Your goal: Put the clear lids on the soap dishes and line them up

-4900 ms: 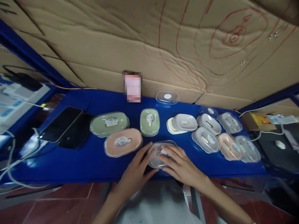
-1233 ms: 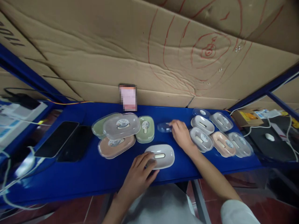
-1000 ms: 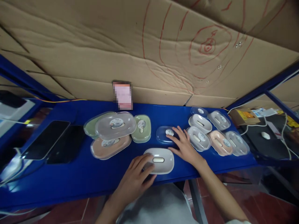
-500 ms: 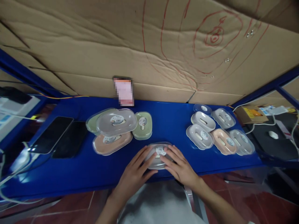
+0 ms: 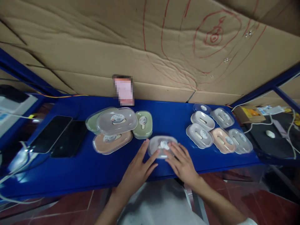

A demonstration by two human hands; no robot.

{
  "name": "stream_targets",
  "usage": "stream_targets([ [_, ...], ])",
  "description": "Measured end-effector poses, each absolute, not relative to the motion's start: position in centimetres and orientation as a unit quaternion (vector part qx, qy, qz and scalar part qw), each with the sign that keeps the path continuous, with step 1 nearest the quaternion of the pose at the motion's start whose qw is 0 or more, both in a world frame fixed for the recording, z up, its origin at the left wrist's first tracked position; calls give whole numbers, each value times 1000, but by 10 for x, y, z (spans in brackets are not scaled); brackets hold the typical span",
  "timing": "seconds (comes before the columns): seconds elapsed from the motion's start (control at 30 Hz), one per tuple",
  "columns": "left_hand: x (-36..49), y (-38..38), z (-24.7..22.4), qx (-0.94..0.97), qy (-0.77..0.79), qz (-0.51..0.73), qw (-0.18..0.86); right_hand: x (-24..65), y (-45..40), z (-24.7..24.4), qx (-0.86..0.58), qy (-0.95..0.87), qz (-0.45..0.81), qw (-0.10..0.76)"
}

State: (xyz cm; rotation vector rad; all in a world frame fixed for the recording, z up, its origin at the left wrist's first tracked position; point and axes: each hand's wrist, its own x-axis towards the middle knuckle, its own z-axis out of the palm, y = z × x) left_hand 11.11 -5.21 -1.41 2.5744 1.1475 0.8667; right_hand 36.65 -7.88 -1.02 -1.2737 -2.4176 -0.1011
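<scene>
A grey oval container (image 5: 156, 144) with a clear lid and round label lies on the blue table (image 5: 173, 115), slightly blurred. At its left front edge is my left hand (image 5: 138, 167), fingers spread. My right hand (image 5: 181, 160) rests its spread fingers on the container's right side. To the left lie a large grey container (image 5: 105, 122), a peach one (image 5: 119, 145) and green ones (image 5: 140, 132). At the right is a group of smaller lidded containers, among them a peach one (image 5: 220, 137) and a white one (image 5: 207, 123).
Two dark phones or tablets (image 5: 51, 134) lie at the left beside cables. A screen device (image 5: 124, 90) leans on the cardboard wall (image 5: 93, 53). At the far right are a small cardboard box (image 5: 248, 115) and a white mouse (image 5: 270, 134).
The grey container has moved away from me and slightly right. My left hand's fingers have come off its left side, while my right hand has moved with it.
</scene>
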Motion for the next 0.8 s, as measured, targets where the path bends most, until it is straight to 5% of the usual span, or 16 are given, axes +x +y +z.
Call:
stream_targets([
  [0.27,121,-59,-10,870,392,285,93,415,17,35,-594,-797,-64,90],
  [0.5,127,-59,-13,879,371,281,105,450,-28,22,-681,-713,-144,80],
  [0.8,155,-58,0,910,297,267,114,391,12,36,-564,-803,-5,191],
])
